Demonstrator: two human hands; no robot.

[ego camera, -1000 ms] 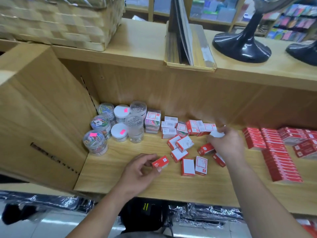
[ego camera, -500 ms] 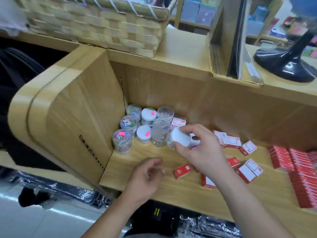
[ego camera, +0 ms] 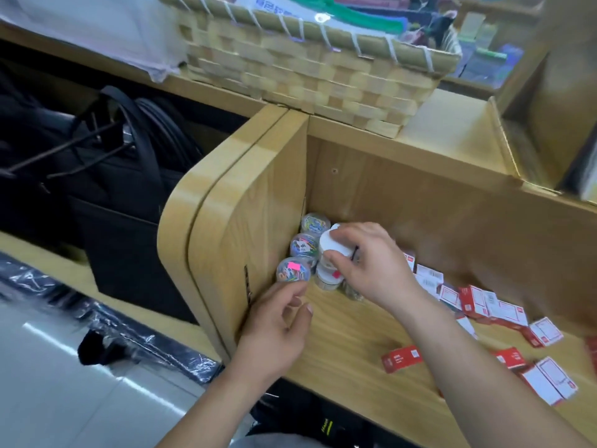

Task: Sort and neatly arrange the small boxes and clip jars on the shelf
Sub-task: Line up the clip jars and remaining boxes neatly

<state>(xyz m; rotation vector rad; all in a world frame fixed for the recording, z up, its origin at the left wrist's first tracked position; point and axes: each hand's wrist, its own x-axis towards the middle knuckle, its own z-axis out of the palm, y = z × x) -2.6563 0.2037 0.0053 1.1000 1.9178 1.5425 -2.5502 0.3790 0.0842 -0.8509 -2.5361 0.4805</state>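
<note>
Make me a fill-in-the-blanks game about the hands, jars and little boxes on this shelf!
The right hand grips a jar whose lid is ___.
The front clip jar wears a ___ sticker.
The left hand holds ___.
The small boxes lie to that jar's ___.
Missing words: white, pink, nothing, right.

Even bright indoor light; glare streaks on floor [ego camera: 64, 367]; motion blur throughout, strongest near shelf [ego camera: 355, 344] right edge; wide-angle bending at frame edges.

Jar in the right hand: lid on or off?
On. The jar gripped by the right hand shows its white lid seated on top.
</note>
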